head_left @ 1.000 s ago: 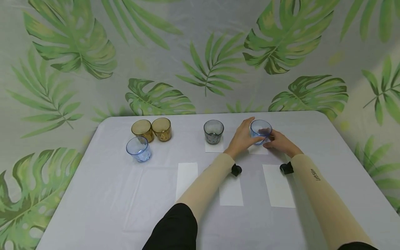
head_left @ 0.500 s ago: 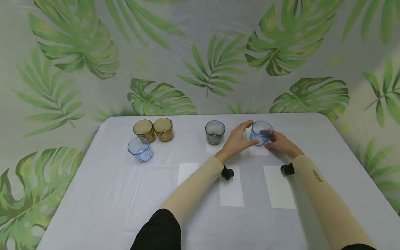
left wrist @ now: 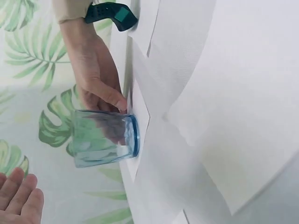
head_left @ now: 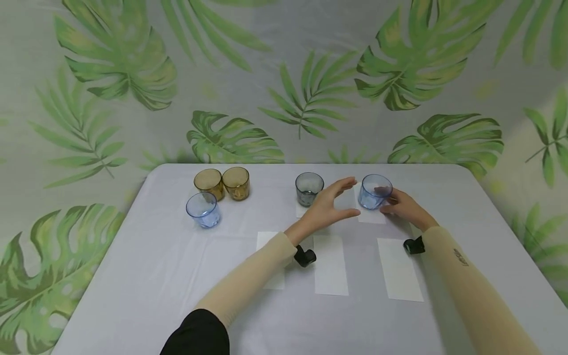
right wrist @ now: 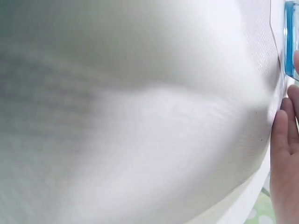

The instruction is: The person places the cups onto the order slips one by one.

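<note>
My left hand (head_left: 324, 207) is held in the air between the grey glass and the right-hand blue glass, with thumb and fingers spread apart and nothing between them. In the left wrist view its fingertips (left wrist: 21, 198) show at the lower left. The blue glass (head_left: 374, 192) stands upright on a white paper sheet (left wrist: 141, 109) at the back right. My right hand (head_left: 406, 209) holds the glass low on its right side, with fingers showing through the clear wall. In the right wrist view only that hand's fingers (right wrist: 282, 135) and the glass's edge (right wrist: 290, 39) appear.
The grey glass (head_left: 309, 188) stands on paper, left of the blue one. At the back left are two amber glasses (head_left: 236, 183) side by side and a second blue glass (head_left: 203, 210). Several white paper sheets (head_left: 330, 266) lie nearer on the white-covered table (head_left: 146, 276).
My left hand has let go of the blue glass and drawn back to the left, its fingers spread. The right hand and the glass stay in place.
</note>
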`<state>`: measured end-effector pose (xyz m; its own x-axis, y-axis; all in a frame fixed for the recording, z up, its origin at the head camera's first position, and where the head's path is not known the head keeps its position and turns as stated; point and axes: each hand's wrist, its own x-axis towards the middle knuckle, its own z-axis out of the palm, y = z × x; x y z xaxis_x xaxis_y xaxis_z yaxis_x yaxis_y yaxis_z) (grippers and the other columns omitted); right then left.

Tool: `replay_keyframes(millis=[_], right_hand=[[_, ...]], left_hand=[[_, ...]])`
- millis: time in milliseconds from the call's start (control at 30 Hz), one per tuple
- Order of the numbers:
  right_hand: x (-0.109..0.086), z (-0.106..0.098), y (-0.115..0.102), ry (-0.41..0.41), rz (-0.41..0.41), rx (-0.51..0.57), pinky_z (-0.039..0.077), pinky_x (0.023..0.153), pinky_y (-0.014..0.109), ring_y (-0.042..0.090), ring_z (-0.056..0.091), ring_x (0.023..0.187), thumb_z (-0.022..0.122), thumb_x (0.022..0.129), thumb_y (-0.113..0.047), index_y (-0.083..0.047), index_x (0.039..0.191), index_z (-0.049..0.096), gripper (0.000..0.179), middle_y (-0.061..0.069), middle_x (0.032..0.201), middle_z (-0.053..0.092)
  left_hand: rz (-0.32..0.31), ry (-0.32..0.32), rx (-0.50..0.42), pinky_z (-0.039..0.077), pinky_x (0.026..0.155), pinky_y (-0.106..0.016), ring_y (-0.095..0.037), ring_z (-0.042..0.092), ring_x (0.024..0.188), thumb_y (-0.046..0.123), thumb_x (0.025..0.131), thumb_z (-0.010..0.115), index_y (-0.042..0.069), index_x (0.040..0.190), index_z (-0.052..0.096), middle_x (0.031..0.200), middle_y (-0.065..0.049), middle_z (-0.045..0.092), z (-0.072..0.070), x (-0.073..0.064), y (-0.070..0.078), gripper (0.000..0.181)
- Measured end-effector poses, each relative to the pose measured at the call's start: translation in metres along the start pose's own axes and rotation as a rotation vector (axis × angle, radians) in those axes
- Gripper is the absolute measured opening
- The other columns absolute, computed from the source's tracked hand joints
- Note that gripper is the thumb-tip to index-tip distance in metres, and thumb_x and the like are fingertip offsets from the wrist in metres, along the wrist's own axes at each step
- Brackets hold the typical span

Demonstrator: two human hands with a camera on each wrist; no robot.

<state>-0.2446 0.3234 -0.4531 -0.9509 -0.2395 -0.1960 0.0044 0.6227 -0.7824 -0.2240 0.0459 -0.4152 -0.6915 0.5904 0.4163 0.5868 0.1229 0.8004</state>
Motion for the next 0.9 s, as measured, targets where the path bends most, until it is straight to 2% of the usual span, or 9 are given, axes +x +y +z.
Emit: replay_keyframes(millis=[167,333,533,600,667,767,800,900], right_hand=[[-0.004,0.000,0.000,0.044,0.003,0.005,0.024,0.109,0.058,0.050,0.027,0.133,0.064,0.089,-0.005,0.006,0.143,0.036,0.062,0.031,0.146,0.030],[-0.013,-0.001,0.003,0.076,-0.023,0.029,0.027,0.108,0.057,0.049,0.032,0.130,0.065,0.090,-0.006,0.009,0.141,0.034,0.062,0.033,0.142,0.035],[-0.026,-0.007,0.008,0.087,-0.057,0.044,0.030,0.107,0.054,0.047,0.037,0.128,0.062,0.093,-0.007,0.010,0.143,0.029,0.063,0.032,0.140,0.039],[-0.030,-0.009,0.010,0.091,-0.079,0.033,0.034,0.107,0.046,0.046,0.039,0.127,0.061,0.094,-0.008,0.009,0.144,0.030,0.062,0.031,0.140,0.040],[-0.035,-0.010,0.011,0.097,-0.106,0.029,0.038,0.105,0.031,0.044,0.041,0.127,0.061,0.094,-0.009,0.008,0.143,0.032,0.060,0.029,0.140,0.041],[-0.042,-0.011,0.015,0.115,-0.158,0.038,0.039,0.094,0.011,0.034,0.047,0.124,0.062,0.094,-0.008,0.007,0.142,0.036,0.056,0.028,0.139,0.043],[-0.045,-0.011,0.016,0.120,-0.177,0.052,0.038,0.091,0.007,0.029,0.049,0.123,0.062,0.094,-0.007,0.007,0.141,0.038,0.055,0.028,0.139,0.043],[-0.052,-0.010,0.020,0.139,-0.223,0.078,0.040,0.088,0.006,0.009,0.053,0.115,0.062,0.093,-0.004,0.008,0.138,0.040,0.052,0.027,0.136,0.047]], left_hand=[[0.030,-0.011,-0.028,0.030,0.108,-0.020,-0.012,0.041,0.131,0.011,0.082,0.077,0.002,0.145,0.035,0.142,-0.012,0.046,-0.019,-0.020,0.007,0.076],[0.005,-0.027,-0.004,0.033,0.108,-0.024,-0.011,0.041,0.130,0.012,0.082,0.077,0.004,0.145,0.036,0.143,-0.009,0.046,-0.043,-0.045,0.008,0.076],[0.000,0.012,0.005,0.033,0.109,-0.028,-0.016,0.041,0.131,0.011,0.082,0.077,0.003,0.144,0.038,0.143,-0.010,0.045,-0.073,-0.071,0.008,0.075],[-0.004,0.036,0.012,0.032,0.109,-0.028,-0.017,0.041,0.131,0.010,0.082,0.077,0.003,0.144,0.038,0.144,-0.010,0.044,-0.085,-0.080,0.008,0.075],[-0.011,0.064,0.021,0.031,0.110,-0.028,-0.019,0.040,0.132,0.007,0.081,0.077,0.002,0.144,0.037,0.144,-0.012,0.044,-0.096,-0.089,0.009,0.074],[-0.032,0.114,0.035,0.031,0.110,-0.029,-0.021,0.040,0.132,0.002,0.080,0.077,0.000,0.144,0.037,0.144,-0.013,0.043,-0.114,-0.101,0.011,0.075],[-0.037,0.133,0.041,0.031,0.110,-0.029,-0.022,0.040,0.132,0.001,0.080,0.077,-0.001,0.144,0.038,0.144,-0.013,0.043,-0.120,-0.105,0.013,0.075],[-0.055,0.182,0.063,0.033,0.110,-0.034,-0.028,0.041,0.132,-0.005,0.078,0.075,-0.005,0.142,0.037,0.143,-0.017,0.044,-0.137,-0.116,0.022,0.074]])
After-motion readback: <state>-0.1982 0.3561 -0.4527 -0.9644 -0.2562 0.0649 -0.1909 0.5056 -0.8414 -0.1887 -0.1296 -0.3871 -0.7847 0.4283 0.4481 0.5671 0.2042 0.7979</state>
